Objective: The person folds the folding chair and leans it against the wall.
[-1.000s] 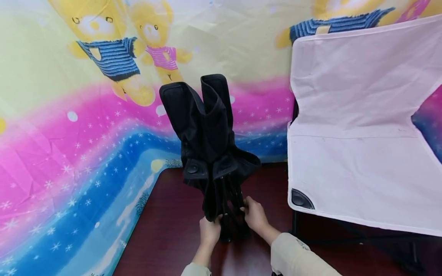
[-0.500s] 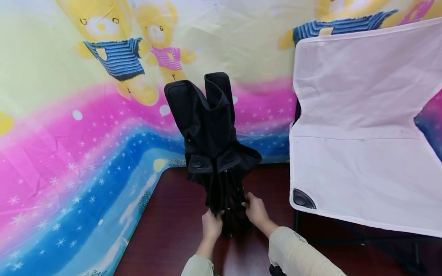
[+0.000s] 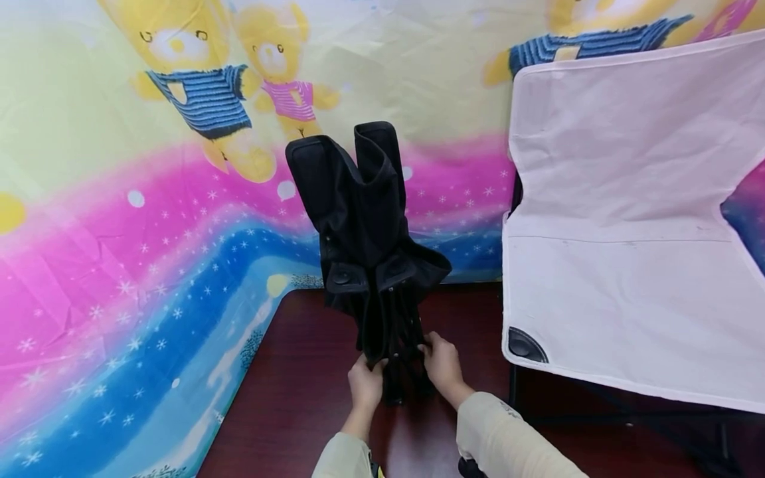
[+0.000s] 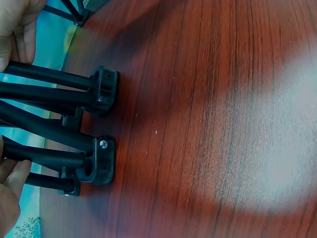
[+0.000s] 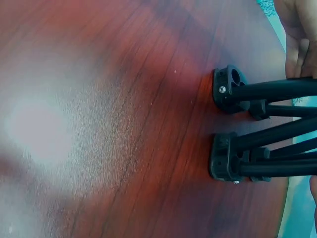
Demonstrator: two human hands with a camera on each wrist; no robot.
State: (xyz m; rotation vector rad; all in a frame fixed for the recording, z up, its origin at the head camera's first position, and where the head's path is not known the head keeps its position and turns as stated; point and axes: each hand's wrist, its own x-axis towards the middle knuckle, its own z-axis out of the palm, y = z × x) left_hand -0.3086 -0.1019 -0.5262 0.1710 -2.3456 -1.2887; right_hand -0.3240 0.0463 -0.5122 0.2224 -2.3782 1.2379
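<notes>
A black folding chair [image 3: 364, 219], mostly folded together, stands upright in the middle of the head view, its fabric seat and back bunched above the legs. My left hand [image 3: 366, 384] grips a leg tube low on the left side. Opposite it, my right hand [image 3: 443, 364] pinches a tube on the right. In the left wrist view, the left fingers [image 4: 17, 176] curl at a black tube, and plastic feet [image 4: 104, 161] sit close to the wood. Similar feet [image 5: 225, 156] show in the right wrist view, where the right hand is mostly cut off at the edge.
An unfolded white folding chair [image 3: 621, 285] stands to the right, close to the right arm. Dark red wood tabletop [image 3: 281, 372] lies beneath both chairs. Behind runs a wall cloth [image 3: 197, 166] with printed bears.
Both hands and the black folding chair have shifted slightly upward in the head view, away from me. The grip looks the same. The head view itself has shifted a little.
</notes>
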